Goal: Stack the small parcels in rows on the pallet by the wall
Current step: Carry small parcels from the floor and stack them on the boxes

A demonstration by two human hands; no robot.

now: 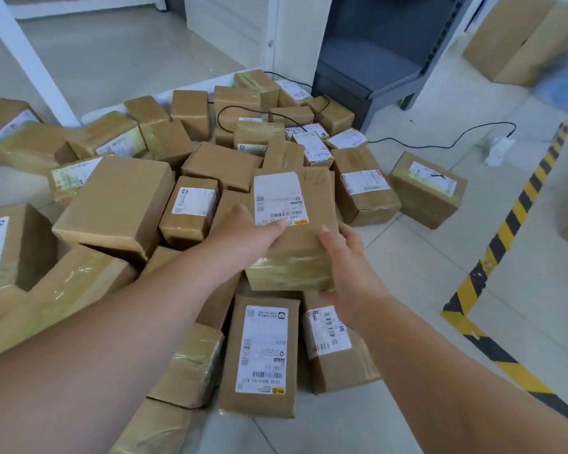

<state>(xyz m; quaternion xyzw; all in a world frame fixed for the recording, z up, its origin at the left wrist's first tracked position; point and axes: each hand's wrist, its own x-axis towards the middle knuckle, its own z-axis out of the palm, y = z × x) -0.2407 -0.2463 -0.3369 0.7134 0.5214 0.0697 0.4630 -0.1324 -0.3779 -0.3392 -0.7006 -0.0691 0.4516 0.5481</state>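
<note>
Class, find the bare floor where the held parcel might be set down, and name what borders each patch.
Bare tiles lie between the parcel pile and the striped tape, and near the cable. Left of the held parcel, boxes crowd together.

Both hands grip one taped cardboard box (295,231) above a loose pile of boxes (191,149) on the tiled floor (423,257): left hand (243,237) on its left edge with thumb on the label (280,198), right hand (345,260) on its right. Black cable (440,144) far right, striped tape (518,211) right.

Bright even light, blurred bowed edges
</note>
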